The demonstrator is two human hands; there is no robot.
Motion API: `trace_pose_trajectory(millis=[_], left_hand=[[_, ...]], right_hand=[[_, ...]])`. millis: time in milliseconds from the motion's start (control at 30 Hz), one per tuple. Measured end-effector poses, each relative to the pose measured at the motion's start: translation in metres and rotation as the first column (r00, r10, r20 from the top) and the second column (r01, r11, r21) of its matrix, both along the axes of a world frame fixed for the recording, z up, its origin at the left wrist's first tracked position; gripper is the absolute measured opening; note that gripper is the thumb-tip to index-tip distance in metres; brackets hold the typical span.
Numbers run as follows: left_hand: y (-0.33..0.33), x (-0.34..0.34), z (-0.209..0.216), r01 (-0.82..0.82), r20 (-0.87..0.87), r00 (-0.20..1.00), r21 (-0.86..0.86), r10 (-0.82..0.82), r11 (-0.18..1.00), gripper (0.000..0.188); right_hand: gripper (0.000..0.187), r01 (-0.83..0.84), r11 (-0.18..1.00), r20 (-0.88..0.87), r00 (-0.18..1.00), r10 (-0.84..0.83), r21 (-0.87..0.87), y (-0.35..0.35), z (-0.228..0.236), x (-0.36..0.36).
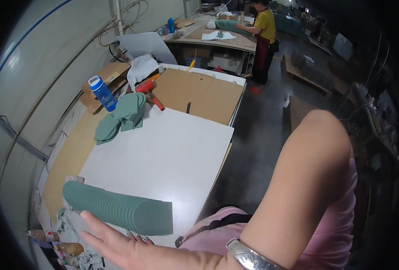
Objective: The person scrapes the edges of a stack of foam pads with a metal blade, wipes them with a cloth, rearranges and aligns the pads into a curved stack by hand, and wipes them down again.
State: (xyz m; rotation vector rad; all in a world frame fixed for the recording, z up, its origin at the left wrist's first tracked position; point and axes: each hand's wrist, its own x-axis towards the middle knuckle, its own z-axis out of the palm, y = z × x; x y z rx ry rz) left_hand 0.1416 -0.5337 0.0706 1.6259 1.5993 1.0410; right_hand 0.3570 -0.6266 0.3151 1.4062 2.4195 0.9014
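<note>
My right arm comes in from the right side, bent at the elbow, with a silvery bracelet (249,255) at the wrist. Its hand, my right hand (123,247), is held out to the left, fingers stretched and nothing visible in them. Just beyond it lies a long fanned row of green rounded sheets (114,207), overlapping along the white tabletop (163,157). Fingertips at the near edge of the row, partly behind my right wrist, seem to be my left hand (140,238); the rest of it is hidden.
Two stacks of green cut pieces (129,108) lie farther off beside a blue bottle (102,93) and a red mallet (150,92). Cardboard (195,94) covers the table's far end. Plastic bottles (69,248) stand near left. A co-worker (264,40) works at a far table.
</note>
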Motion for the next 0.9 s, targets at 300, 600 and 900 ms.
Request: trace_pose_trajectory(millis=[300, 600, 900], left_hand=[[-0.083, 0.176, 0.273, -0.136, 0.370, 0.914, -0.101, 0.164, 0.986, 0.066], [-0.073, 0.154, 0.227, -0.198, 0.487, 0.855, -0.013, 0.179, 0.980, 0.077], [-0.052, 0.127, 0.217, -0.164, 0.552, 0.803, -0.160, 0.226, 0.973, 0.076]], right_hand=[[0.053, -0.025, 1.000, 0.049, 0.998, 0.026, -0.018, 0.010, -0.005, -0.013], [0.055, -0.075, 0.997, 0.086, 0.993, 0.077, -0.029, 0.019, -0.005, -0.031], [0.057, -0.081, 0.995, 0.109, 0.990, 0.086, -0.055, 0.029, -0.014, -0.038]])
